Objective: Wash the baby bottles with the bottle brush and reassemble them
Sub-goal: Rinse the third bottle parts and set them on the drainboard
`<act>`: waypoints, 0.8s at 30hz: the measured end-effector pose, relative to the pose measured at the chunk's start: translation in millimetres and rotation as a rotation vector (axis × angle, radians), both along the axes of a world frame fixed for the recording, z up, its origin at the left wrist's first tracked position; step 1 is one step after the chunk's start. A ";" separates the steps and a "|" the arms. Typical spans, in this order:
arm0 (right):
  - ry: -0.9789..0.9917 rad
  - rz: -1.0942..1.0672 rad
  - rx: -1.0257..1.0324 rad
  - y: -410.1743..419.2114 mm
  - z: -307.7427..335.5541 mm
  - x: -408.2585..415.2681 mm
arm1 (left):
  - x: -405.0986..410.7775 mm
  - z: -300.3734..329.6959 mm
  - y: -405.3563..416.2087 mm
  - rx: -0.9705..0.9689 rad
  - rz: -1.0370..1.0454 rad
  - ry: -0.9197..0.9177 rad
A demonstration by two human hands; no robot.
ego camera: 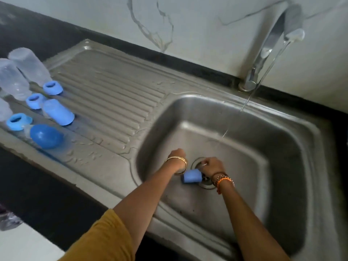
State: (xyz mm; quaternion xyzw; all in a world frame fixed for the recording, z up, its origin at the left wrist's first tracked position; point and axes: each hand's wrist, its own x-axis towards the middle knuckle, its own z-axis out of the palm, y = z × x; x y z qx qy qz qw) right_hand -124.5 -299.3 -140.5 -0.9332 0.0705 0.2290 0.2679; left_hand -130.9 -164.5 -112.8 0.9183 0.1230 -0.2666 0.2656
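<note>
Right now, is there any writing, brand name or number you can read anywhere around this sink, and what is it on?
None can be read.
Clear bottles: any measuring marks are too blurred to make out.
Blue rings and blue cap in the sink: no print shows.
Tap: no visible brand.
The dark lines on the wall are marble veining, not writing.

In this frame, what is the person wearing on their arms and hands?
The left hand has a thin gold bangle at the wrist and a mustard-yellow short sleeve above. The right hand carries orange and dark thread bracelets. No gloves show.
</note>
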 end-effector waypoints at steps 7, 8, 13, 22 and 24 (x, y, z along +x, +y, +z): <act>0.112 0.034 0.057 -1.1 -20.6 -1.2 | 5.7 -23.8 -0.4 0.233 -0.192 0.050; 0.097 0.024 0.066 -3.0 -19.8 -0.9 | 4.4 -26.1 2.3 0.279 -0.226 0.108; 0.074 0.003 0.083 -2.3 -18.3 -4.8 | -0.4 -23.9 2.1 0.329 -0.237 0.062; -0.111 -0.310 0.472 -0.1 13.7 8.3 | 22.9 -6.2 -2.7 -0.451 0.424 -0.138; -0.152 -0.441 0.658 -2.8 32.0 14.7 | 31.2 12.4 -14.9 -0.864 0.657 -0.145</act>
